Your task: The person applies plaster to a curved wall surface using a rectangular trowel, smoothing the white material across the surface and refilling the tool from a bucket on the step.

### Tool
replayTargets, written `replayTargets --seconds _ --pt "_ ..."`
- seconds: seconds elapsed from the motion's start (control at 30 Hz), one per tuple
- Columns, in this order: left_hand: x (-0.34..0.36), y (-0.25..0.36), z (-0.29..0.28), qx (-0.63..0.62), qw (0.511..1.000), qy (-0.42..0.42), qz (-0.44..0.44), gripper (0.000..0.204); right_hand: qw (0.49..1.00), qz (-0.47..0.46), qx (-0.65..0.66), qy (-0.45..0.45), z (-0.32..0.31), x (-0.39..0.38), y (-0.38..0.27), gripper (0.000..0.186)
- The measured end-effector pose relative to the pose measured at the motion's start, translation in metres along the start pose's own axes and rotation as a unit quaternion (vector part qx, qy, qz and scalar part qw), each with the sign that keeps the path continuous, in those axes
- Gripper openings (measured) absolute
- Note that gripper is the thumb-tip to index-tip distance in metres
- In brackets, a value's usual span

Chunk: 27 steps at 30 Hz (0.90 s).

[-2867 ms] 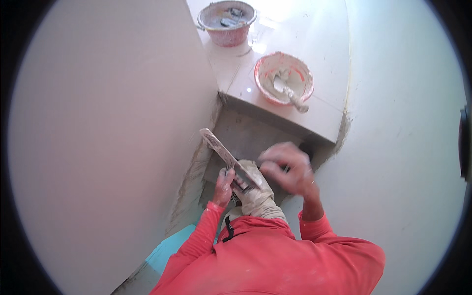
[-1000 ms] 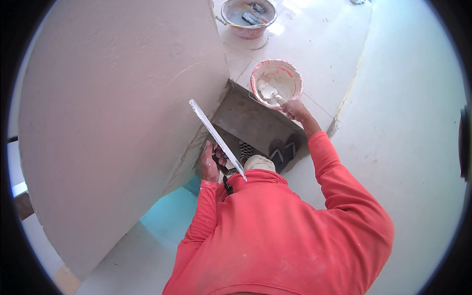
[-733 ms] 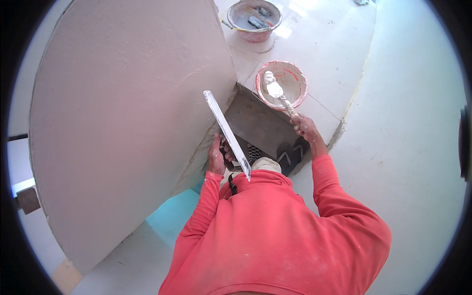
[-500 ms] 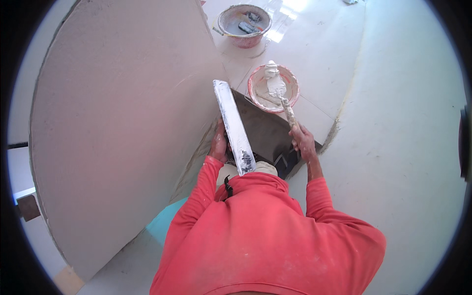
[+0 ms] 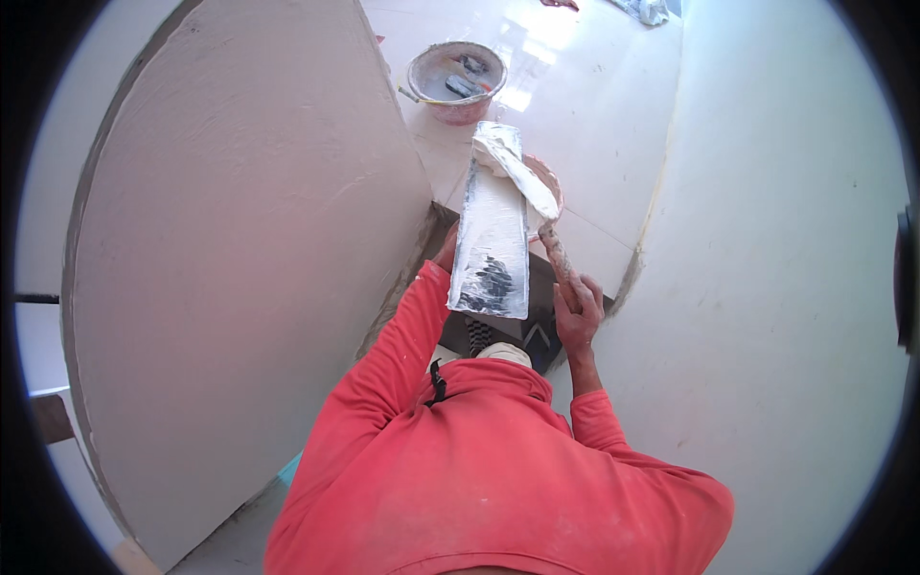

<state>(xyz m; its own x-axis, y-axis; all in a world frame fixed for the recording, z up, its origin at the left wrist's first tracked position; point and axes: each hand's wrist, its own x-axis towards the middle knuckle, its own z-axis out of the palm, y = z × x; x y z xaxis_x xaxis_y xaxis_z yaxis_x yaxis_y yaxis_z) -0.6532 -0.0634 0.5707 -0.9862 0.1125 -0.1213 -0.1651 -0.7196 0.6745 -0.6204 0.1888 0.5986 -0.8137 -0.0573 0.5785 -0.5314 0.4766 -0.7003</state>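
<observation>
My left hand (image 5: 447,249) is mostly hidden behind a long rectangular plastering trowel (image 5: 491,264), gripping it from below with its face up. White paste coats that face, with dark metal showing at the near end. My right hand (image 5: 579,314) is closed around the worn handle of a small trowel (image 5: 558,261), whose blade is covered in paste. The small blade slants over the far end of the plastering trowel, where a thick lump of white paste (image 5: 492,153) lies. Partly hidden behind both tools is a reddish bucket (image 5: 547,174).
Farther off stands a bucket (image 5: 454,116) with liquid and tools in it, on glossy tiles (image 5: 594,125). A grey plastered wall (image 5: 249,220) rises at left and a pale wall (image 5: 776,259) at right. Dark flooring (image 5: 543,287) lies below my hands.
The plastering trowel has turned from edge-on to face up and moved right. The small trowel has risen from the reddish bucket with paste and now reaches over the plastering trowel's far end.
</observation>
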Motion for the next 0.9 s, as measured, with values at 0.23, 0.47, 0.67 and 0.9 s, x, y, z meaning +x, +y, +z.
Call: replayTargets --seconds 0.23,0.47,0.67,0.9 --pt "-0.013 0.029 0.024 0.047 0.996 0.043 0.058 0.038 0.995 -0.063 -0.079 0.026 -0.03 -0.008 0.039 0.041" --pt "-0.057 0.032 0.036 0.041 0.995 0.081 0.03 0.038 0.96 0.117 -0.173 -0.189 0.001 0.026 0.075 0.034" --pt "-0.092 -0.01 0.007 0.116 0.985 0.121 -0.042 0.04 0.88 0.077 -0.341 -0.321 0.101 0.103 0.127 0.028" --pt "-0.117 -0.028 0.014 0.482 0.851 0.146 0.148 0.035 0.844 0.09 -0.382 -0.367 0.117 0.156 0.189 0.029"
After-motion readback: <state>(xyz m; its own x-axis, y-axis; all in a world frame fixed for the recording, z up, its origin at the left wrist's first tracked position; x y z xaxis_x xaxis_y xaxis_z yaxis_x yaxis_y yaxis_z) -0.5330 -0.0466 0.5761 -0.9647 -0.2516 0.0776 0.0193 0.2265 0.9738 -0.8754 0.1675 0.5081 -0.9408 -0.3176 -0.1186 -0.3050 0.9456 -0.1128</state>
